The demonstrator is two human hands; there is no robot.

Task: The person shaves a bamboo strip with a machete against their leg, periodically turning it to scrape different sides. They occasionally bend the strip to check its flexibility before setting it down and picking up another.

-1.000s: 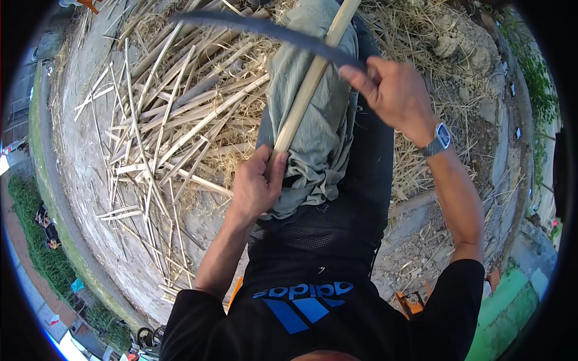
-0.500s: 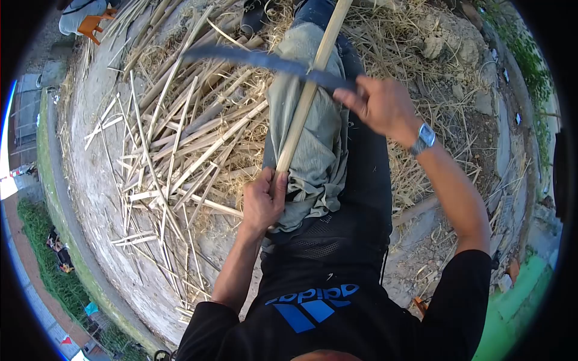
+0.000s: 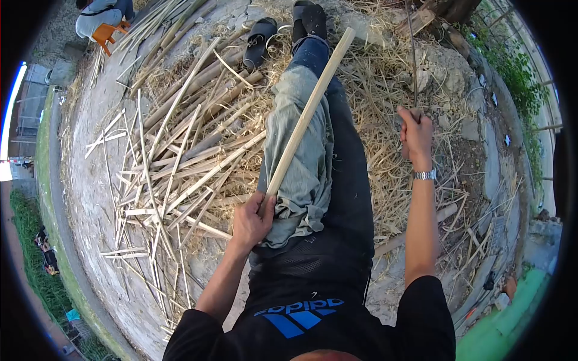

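A long pale strip of split wood or bamboo (image 3: pixel 310 108) lies lengthwise over a grey-green cloth (image 3: pixel 283 120) draped on my leg. My left hand (image 3: pixel 253 219) is closed round the strip's near end. Out to the right, over the shavings, my right hand (image 3: pixel 416 135) grips the handle of a long knife (image 3: pixel 413 54). Its thin blade is seen nearly edge-on, pointing away from me, apart from the strip. The handle is mostly hidden in my fingers.
Many split strips and poles (image 3: pixel 180 156) lie on the ground at left. Curly shavings (image 3: pixel 382 90) surround my legs. Black sandal (image 3: pixel 260 42) lies near my foot. A person (image 3: pixel 96 19) sits on an orange stool (image 3: pixel 107 33) at top left. Rubble (image 3: pixel 448 75) lies at right.
The knife has left the strip and swung right with my right hand, its blade now pointing away from me. My left hand and the strip's near end appear slightly lower and further left.
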